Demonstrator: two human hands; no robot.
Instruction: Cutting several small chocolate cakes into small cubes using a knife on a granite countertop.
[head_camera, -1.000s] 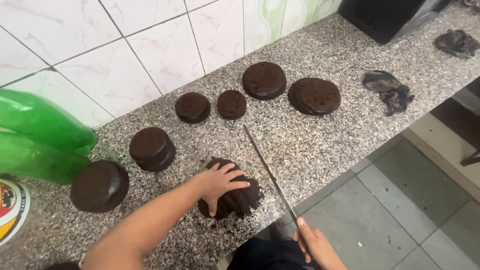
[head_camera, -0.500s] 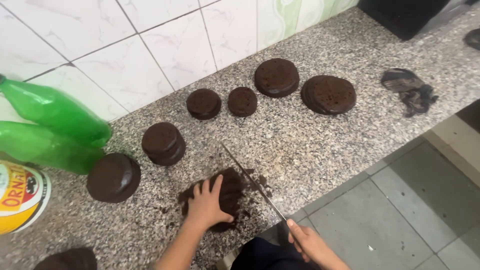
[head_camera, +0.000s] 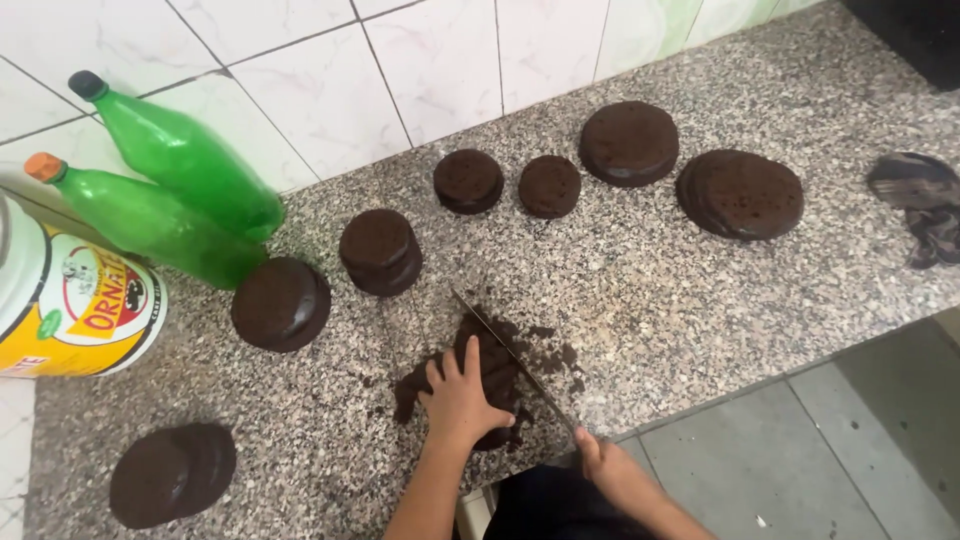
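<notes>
The left hand (head_camera: 462, 400) lay flat, fingers spread, on the dark cake round (head_camera: 490, 375) near the front edge of the table (head_camera: 640, 290). The right hand (head_camera: 605, 470) was closed around the handle of a long knife (head_camera: 515, 365), whose blade lay across that round. Loose crumbs (head_camera: 555, 355) ringed the round, suggesting trimming was under way. Seven other rounds, among them the stacked round (head_camera: 380, 250) just behind it, appeared intact.
</notes>
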